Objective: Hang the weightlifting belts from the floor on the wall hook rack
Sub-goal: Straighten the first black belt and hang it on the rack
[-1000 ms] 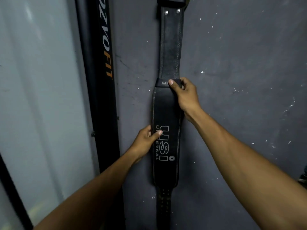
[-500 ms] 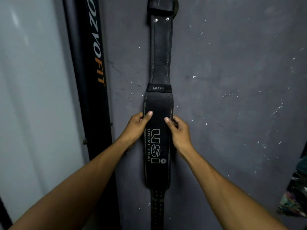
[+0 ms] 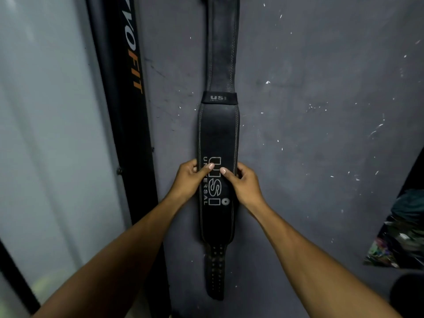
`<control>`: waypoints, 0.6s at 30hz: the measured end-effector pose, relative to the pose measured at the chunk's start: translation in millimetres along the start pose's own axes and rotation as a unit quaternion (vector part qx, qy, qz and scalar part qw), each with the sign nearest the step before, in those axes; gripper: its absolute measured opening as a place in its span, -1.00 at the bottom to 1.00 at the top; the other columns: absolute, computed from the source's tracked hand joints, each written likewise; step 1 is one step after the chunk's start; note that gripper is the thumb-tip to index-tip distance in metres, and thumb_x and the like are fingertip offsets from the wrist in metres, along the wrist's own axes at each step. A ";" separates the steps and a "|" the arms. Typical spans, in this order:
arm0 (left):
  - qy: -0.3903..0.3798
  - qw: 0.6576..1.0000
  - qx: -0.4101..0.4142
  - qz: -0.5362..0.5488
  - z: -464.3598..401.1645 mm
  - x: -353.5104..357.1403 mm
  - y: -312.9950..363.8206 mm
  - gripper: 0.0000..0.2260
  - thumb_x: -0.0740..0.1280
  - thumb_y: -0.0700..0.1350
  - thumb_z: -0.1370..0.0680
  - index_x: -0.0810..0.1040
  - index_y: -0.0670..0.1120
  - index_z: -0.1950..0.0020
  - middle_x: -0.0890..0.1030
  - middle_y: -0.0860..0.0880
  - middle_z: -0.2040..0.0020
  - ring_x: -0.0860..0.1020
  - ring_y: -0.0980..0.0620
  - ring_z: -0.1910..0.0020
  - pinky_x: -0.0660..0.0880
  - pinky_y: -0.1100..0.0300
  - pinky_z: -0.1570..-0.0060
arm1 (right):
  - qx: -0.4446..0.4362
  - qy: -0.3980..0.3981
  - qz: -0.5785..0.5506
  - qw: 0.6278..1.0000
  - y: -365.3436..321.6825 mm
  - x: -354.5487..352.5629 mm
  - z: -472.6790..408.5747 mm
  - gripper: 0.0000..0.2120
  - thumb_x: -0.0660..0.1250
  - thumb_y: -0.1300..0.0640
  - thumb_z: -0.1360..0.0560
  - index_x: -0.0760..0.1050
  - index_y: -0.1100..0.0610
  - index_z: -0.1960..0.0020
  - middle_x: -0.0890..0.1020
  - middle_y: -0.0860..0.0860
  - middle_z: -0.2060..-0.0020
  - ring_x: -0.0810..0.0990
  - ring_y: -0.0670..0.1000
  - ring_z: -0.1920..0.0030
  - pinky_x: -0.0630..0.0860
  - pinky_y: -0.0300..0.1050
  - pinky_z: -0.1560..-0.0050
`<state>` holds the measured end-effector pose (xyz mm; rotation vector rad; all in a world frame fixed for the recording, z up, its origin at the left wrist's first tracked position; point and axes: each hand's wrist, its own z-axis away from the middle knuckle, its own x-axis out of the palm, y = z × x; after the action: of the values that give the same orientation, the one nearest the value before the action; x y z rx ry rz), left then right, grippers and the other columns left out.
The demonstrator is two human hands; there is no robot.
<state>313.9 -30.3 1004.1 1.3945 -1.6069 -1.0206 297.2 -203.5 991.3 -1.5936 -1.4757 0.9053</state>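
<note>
Now, step in hand: settling 1 belt point(image 3: 218, 134) flat and straight against the wall point(image 3: 309, 99); this is my reading of the pose.
Belt: hangs lengthwise down the wall, its top running out of view above both hands, its narrow punched tail hanging below the wrists.
Hook rack: not in view, so I cannot tell how the belt is caught on it.
Left hand point(image 3: 189, 180): curled narrowly around the belt's left edge, thumb pressed on the printed face.
Right hand point(image 3: 245, 183): the same on the right edge, thumb nearly meeting the other thumb.
Doing it well: press evenly from both edges, keep pulls gentle so the top is not dragged loose, then let go gently with both hands together.
Risk: uneven pressure could swing the tail toward the black post point(image 3: 128, 111) left of the left hand.
Other belts: none visible.
</note>
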 end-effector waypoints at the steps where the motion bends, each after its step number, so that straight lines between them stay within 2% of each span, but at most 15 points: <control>1: -0.012 1.000 -0.008 -0.001 3.9 -0.4 -3.4 -0.75 0.40 -0.24 -0.61 0.59 -0.31 -0.26 0.72 -0.24 -0.11 0.71 -0.09 -0.04 0.66 0.11 -0.06 | 0.007 -0.020 0.009 1.000 2.6 -1.4 3.9 -0.75 0.49 0.18 -0.58 0.66 0.15 -0.25 0.79 0.02 -0.05 0.77 -0.02 -0.06 0.68 -0.13 -0.10; 4: -0.058 0.996 -0.059 -0.031 23.3 -3.8 -31.5 -0.73 0.40 -0.19 -0.61 0.59 -0.25 -0.29 0.71 -0.20 -0.17 0.70 -0.08 -0.14 0.64 0.09 -0.14 | 0.020 -0.043 0.058 0.997 18.9 -3.1 23.6 -0.75 0.50 0.18 -0.57 0.66 0.09 -0.24 0.78 0.01 -0.09 0.76 -0.01 -0.11 0.67 -0.07 -0.20; 8: -0.026 0.997 -0.073 -0.021 39.7 0.1 -44.7 -0.79 0.40 -0.17 -0.61 0.65 -0.16 -0.23 0.74 -0.13 -0.10 0.72 -0.05 -0.09 0.64 0.06 -0.16 | 0.029 -0.016 0.047 0.998 19.6 -3.5 30.5 -0.82 0.49 0.23 -0.57 0.66 0.04 -0.13 0.78 0.02 -0.03 0.76 -0.02 -0.03 0.68 -0.03 -0.18; 12: -0.069 0.989 -0.121 -0.038 53.4 -0.8 -49.4 -0.78 0.35 -0.15 -0.65 0.61 -0.19 -0.26 0.75 -0.01 -0.01 0.73 0.12 0.04 0.61 0.31 0.14 | 0.037 -0.042 0.071 0.996 23.2 -8.3 39.0 -0.84 0.45 0.16 -0.61 0.64 0.00 -0.17 0.76 -0.04 -0.06 0.75 -0.11 -0.05 0.65 -0.13 -0.19; 14: -0.087 0.983 -0.155 -0.041 63.2 -4.2 -67.6 -0.75 0.33 -0.16 -0.66 0.59 -0.19 -0.31 0.74 -0.03 -0.07 0.71 0.08 -0.04 0.63 0.26 0.07 | 0.048 -0.039 0.067 0.996 32.9 -9.0 48.8 -0.85 0.44 0.14 -0.62 0.65 -0.02 -0.17 0.78 -0.01 -0.08 0.76 -0.05 -0.11 0.65 -0.05 -0.23; 16: -0.066 0.985 -0.155 -0.038 70.2 -4.3 -77.6 -0.74 0.33 -0.16 -0.66 0.59 -0.19 -0.33 0.74 -0.08 -0.10 0.71 0.02 -0.08 0.64 0.20 0.02 | 0.048 -0.020 0.062 0.997 39.3 -7.7 52.3 -0.84 0.44 0.14 -0.62 0.67 0.00 -0.19 0.78 0.02 -0.10 0.76 0.03 -0.14 0.65 0.03 -0.26; 18: -0.059 0.986 -0.150 -0.043 70.4 -1.9 -76.5 -0.76 0.34 -0.14 -0.66 0.60 -0.14 -0.31 0.74 -0.12 -0.12 0.71 -0.04 -0.12 0.64 0.16 0.00 | 0.056 -0.014 0.068 0.996 39.3 -7.5 48.3 -0.82 0.44 0.12 -0.62 0.67 0.02 -0.22 0.78 0.00 -0.12 0.75 0.00 -0.15 0.64 0.05 -0.29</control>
<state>278.9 -28.7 906.2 1.2251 -1.4135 -1.3562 271.4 -209.0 934.4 -1.6197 -1.3234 1.0732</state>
